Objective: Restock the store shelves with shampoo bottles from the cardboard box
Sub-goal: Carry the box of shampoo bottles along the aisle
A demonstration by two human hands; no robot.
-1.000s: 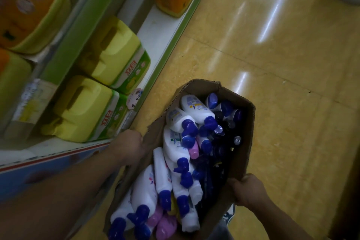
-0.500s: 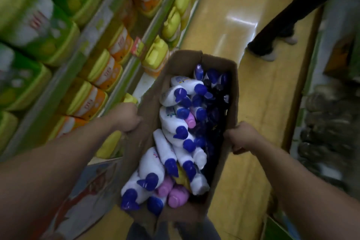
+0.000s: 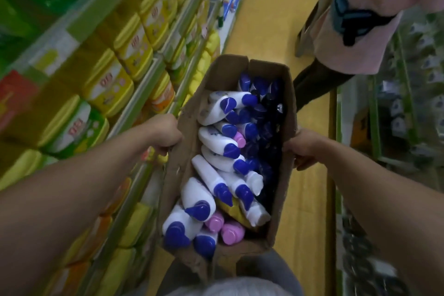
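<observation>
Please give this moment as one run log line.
left hand: grips cardboard box left wall | right hand: grips right wall | shampoo bottles: lying in box | another person: ahead

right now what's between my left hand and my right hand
In the head view, the cardboard box spans the whole gap, packed with shampoo bottles. The left hand grips its left wall and the right hand its right wall.
</observation>
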